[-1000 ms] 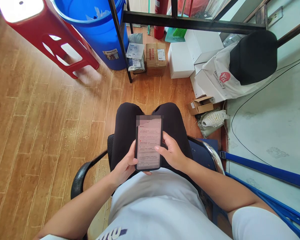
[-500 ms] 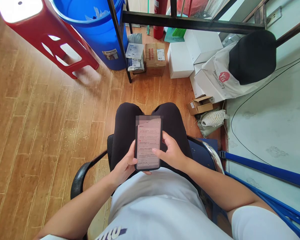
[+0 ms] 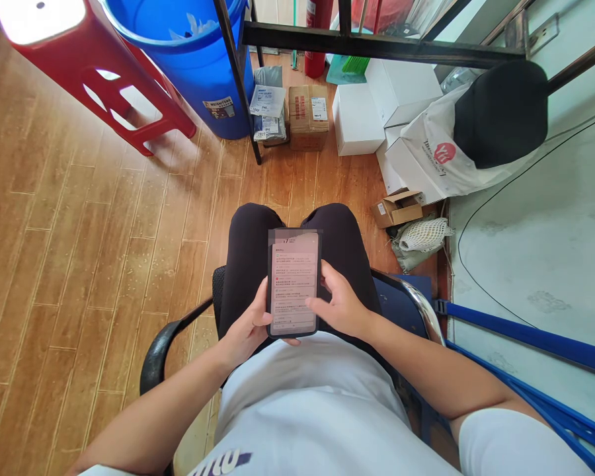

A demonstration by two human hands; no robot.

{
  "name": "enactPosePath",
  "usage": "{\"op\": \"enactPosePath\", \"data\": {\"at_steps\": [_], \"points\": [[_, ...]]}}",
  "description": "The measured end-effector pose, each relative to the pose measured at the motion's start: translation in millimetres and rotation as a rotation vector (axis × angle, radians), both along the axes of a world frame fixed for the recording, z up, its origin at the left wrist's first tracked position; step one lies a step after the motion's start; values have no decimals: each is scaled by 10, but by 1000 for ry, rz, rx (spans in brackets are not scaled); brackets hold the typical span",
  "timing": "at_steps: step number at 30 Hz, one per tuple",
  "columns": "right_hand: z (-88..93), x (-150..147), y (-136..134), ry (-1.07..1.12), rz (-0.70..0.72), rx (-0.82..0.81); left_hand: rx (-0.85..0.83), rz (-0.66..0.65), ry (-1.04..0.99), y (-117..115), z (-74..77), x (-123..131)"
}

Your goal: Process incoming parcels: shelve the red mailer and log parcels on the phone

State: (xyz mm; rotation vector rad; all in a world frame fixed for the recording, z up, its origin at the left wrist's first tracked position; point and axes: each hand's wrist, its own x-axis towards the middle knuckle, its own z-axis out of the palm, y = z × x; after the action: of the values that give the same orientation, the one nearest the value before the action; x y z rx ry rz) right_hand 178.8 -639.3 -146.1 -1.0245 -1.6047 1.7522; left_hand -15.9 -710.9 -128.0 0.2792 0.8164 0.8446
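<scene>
A black-edged smartphone [image 3: 295,284] is held upright above my lap, its lit pinkish screen showing a list of text entries too small to read. My left hand [image 3: 250,324] grips its left edge and lower back, with a fingertip peeking out below the bottom edge. On the other side, my right hand [image 3: 341,301] closes around the right edge. Its thumb lies over the lower right of the screen; whether it touches the glass I cannot tell. The fingers behind the phone are mostly hidden.
I sit in a chair with a black armrest [image 3: 153,354]. Ahead stand a red stool [image 3: 129,86], a blue bin [image 3: 198,79], a black metal frame [image 3: 377,47], a cardboard box [image 3: 308,122] and white boxes [image 3: 359,122]. Blue poles [image 3: 525,335] lean at the right wall.
My right thumb has shifted slightly right and down on the screen. Larger digits now show near the top of the display. The phone has barely moved.
</scene>
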Motion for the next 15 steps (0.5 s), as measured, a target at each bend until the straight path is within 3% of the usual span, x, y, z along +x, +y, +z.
{"op": "enactPosePath", "data": {"at_steps": [3,10,15], "points": [[-9,10,8,57,7,-41,18,2,-8,-6,-17,-2],[13,-14,-11,-75,0,40,15,-11,-21,8,11,-5],[3,-4,5,47,2,-31,31,-15,-13,4,6,-6]]}}
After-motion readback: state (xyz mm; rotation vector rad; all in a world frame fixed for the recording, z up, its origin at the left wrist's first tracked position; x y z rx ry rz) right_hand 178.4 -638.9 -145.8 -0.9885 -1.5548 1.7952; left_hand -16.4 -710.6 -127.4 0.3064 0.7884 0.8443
